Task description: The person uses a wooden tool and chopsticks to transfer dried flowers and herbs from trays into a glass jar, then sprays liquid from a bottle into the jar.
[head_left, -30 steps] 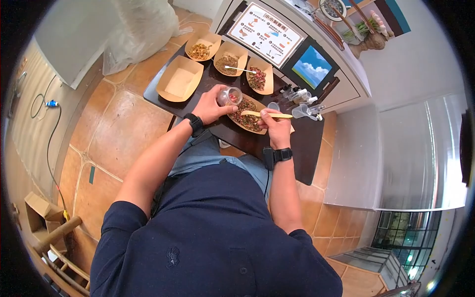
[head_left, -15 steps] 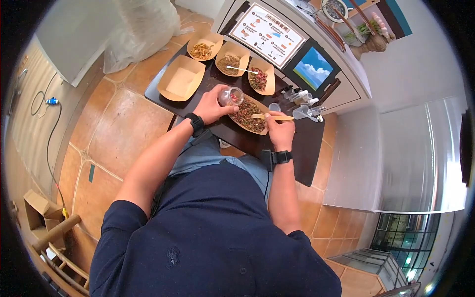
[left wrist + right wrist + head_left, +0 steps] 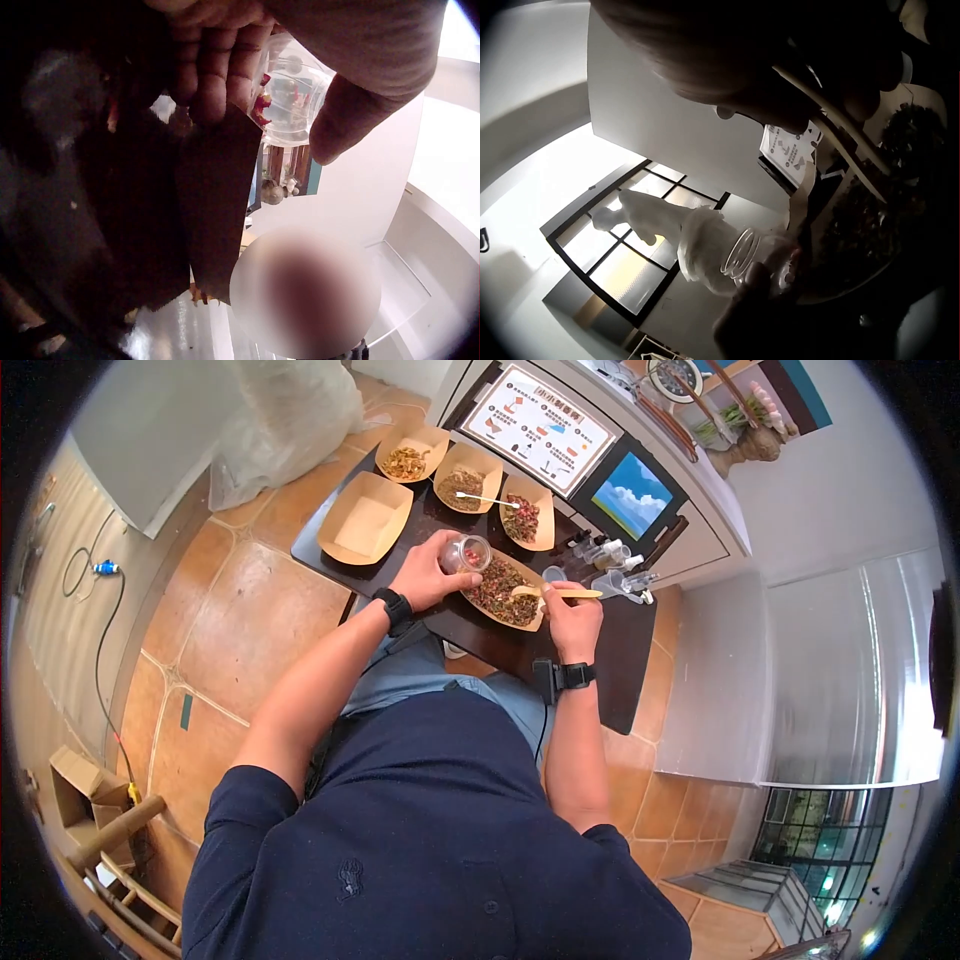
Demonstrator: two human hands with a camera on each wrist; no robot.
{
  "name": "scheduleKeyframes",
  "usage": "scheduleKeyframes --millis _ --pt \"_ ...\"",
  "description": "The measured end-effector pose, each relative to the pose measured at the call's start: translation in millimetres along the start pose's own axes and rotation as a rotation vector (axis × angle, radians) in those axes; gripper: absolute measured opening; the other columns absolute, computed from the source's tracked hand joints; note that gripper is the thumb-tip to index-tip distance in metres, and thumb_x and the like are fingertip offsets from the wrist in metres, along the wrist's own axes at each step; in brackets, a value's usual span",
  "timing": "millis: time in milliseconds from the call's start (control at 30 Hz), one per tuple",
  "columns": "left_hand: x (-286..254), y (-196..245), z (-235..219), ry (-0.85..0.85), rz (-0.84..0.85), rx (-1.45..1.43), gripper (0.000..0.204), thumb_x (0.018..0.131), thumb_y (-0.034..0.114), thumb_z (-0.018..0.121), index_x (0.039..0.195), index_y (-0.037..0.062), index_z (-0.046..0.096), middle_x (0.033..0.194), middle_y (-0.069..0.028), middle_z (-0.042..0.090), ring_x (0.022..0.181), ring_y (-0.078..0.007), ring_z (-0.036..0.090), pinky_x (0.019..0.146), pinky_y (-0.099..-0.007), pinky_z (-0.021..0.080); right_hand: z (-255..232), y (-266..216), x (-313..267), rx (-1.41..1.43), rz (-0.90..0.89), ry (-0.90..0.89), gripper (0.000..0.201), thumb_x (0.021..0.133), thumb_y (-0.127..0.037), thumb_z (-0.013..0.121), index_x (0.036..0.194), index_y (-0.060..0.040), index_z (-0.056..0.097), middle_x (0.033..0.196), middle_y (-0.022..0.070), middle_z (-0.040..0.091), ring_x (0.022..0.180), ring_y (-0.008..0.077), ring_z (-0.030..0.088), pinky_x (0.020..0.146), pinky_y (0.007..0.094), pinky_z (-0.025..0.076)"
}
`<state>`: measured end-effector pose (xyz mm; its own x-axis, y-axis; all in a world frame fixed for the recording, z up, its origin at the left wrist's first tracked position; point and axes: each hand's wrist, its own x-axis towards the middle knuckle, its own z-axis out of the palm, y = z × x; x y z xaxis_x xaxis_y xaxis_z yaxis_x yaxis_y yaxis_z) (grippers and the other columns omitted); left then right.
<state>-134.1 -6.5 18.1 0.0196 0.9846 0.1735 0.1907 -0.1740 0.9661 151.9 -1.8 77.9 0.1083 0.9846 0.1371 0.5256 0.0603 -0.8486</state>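
My left hand [image 3: 426, 575] grips a small clear jar [image 3: 467, 553] with a few red bits inside, its mouth facing up toward the head camera. My right hand [image 3: 575, 628] pinches a pair of light wooden tongs [image 3: 582, 593] near the middle. In the right wrist view the tongs' two prongs [image 3: 851, 154] stand apart, tips at the dried mix [image 3: 862, 225]. That brown, green and reddish mix fills a paper boat tray [image 3: 497, 623] below both hands. The jar overlaps the tray's upper left end in the head view.
Three paper trays with dried material line the back: yellowish [image 3: 405, 463], brown [image 3: 458, 490] and dark red [image 3: 522, 523]. A white spoon [image 3: 485, 498] spans two of them. Another paper tray [image 3: 365, 520] stands left, with small bottles [image 3: 612, 557] and plastic cups [image 3: 612, 584] to the right.
Over the last second my right hand has shifted right, drawing the tongs' tips from beside the jar toward the tray's right side. The left hand and jar stay nearly still.
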Motion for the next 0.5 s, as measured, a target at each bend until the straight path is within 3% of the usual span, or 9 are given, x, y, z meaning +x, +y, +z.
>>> scheduleKeyframes --millis 133,200,500 --pt "-0.8 1.0 0.6 0.011 0.014 0.006 0.079 0.08 0.041 0.095 0.14 0.0031 0.061 0.119 -0.0143 0.078 0.107 -0.022 0.075 0.097 -0.0381 0.058 4.9 3.6 0.2 0.056 -0.085 0.024 0.021 0.096 -0.017 0.083 0.107 0.0007 0.081 0.085 0.0055 0.079 0.075 0.0119 0.073 0.069 0.0288 0.057" --pt "0.0 0.2 0.4 0.017 0.01 0.019 0.08 0.079 0.04 0.095 0.14 0.0026 0.061 0.12 -0.015 0.078 0.107 -0.0225 0.075 0.097 -0.0382 0.059 11.5 -5.1 -5.2 0.239 -0.051 -0.025 0.019 0.099 -0.017 0.082 0.107 0.0005 0.08 0.087 0.0051 0.078 0.074 0.01 0.072 0.068 0.027 0.056" --pt "1.0 -2.8 1.6 0.018 0.009 0.01 0.079 0.08 0.04 0.095 0.14 0.0018 0.061 0.12 -0.014 0.077 0.107 -0.0208 0.075 0.096 -0.0378 0.059 32.9 -4.2 -10.5 0.262 -0.016 -0.084 0.018 0.1 -0.013 0.081 0.111 0.0009 0.079 0.085 0.0041 0.076 0.073 0.0104 0.071 0.064 0.0261 0.056"
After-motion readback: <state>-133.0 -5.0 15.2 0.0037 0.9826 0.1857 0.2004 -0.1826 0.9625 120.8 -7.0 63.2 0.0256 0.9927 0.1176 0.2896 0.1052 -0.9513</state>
